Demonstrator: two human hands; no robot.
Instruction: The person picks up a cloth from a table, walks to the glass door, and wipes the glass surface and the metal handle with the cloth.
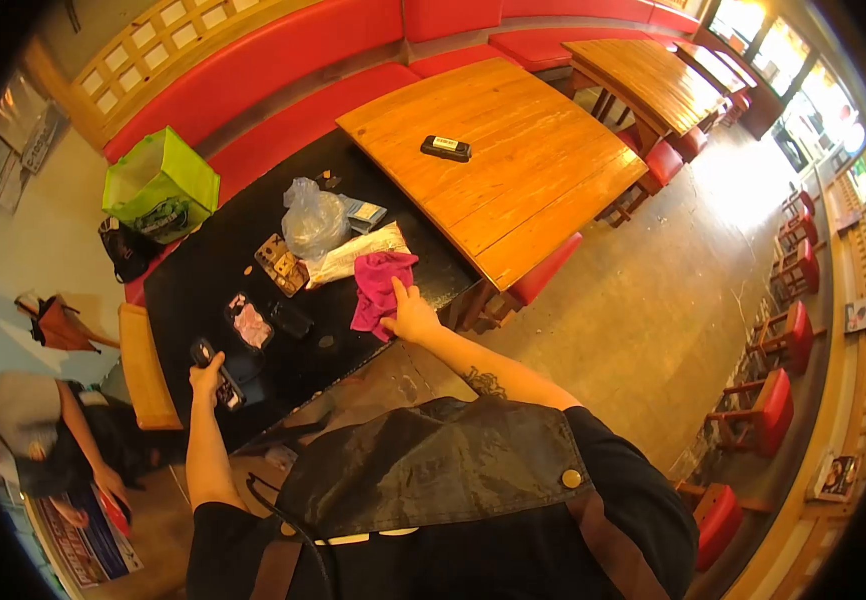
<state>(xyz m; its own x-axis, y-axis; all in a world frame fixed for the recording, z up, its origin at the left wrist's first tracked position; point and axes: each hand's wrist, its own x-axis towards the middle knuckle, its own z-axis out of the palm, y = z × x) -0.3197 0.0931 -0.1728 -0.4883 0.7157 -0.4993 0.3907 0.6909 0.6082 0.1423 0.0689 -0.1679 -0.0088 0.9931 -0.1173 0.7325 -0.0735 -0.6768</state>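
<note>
Cloth (381,290), magenta, lies on black table (191,290), near its front edge; we record right hand (415,313) clamped on it. Left hand (206,378), at table's left end, we find closed around dark device (229,393).

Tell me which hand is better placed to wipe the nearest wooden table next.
Right, I'd judge: the right hand has hold of the pink cloth and is closer to the nearest wooden table. The left hand is farther off and holds a dark, phone-like object.
</note>
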